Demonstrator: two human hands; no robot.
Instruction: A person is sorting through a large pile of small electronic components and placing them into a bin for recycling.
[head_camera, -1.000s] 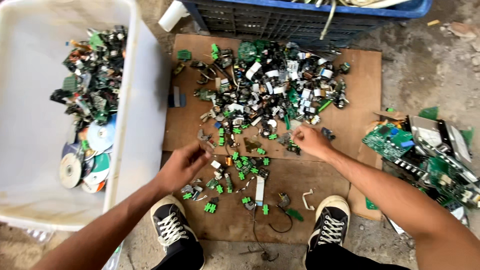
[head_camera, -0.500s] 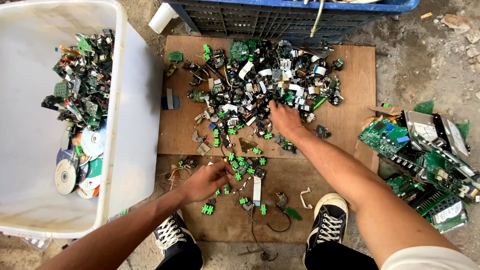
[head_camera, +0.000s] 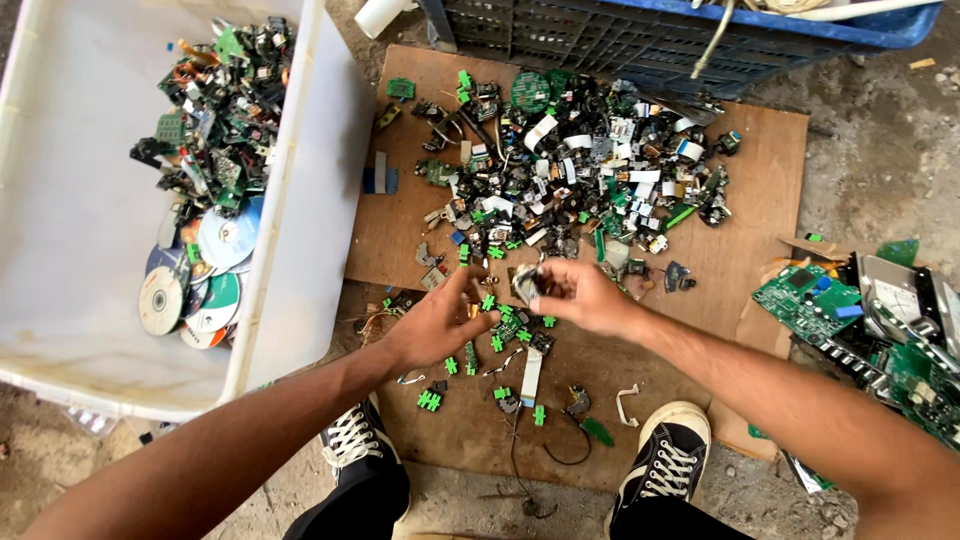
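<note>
A heap of small electronic scrap (head_camera: 570, 190), with black parts, white ribbon pieces and green connectors, covers the far half of a brown board (head_camera: 760, 190) on the ground. My right hand (head_camera: 585, 295) is shut on a small dark and silver part (head_camera: 525, 283) just above the board's near half. My left hand (head_camera: 435, 325) reaches toward that part from the left, fingers spread, fingertips almost touching it. Loose green connectors (head_camera: 500, 335) lie under both hands.
A large white tub (head_camera: 300, 250) on the left holds circuit boards and discs (head_camera: 195, 270). A blue crate (head_camera: 640, 40) stands behind the board. Green circuit boards (head_camera: 860, 320) are piled at the right. My two black shoes (head_camera: 660, 465) rest at the board's near edge.
My right hand drew back from the heap toward me with a small part. My left hand rose from the green connectors to meet it. The view shifted slightly.
</note>
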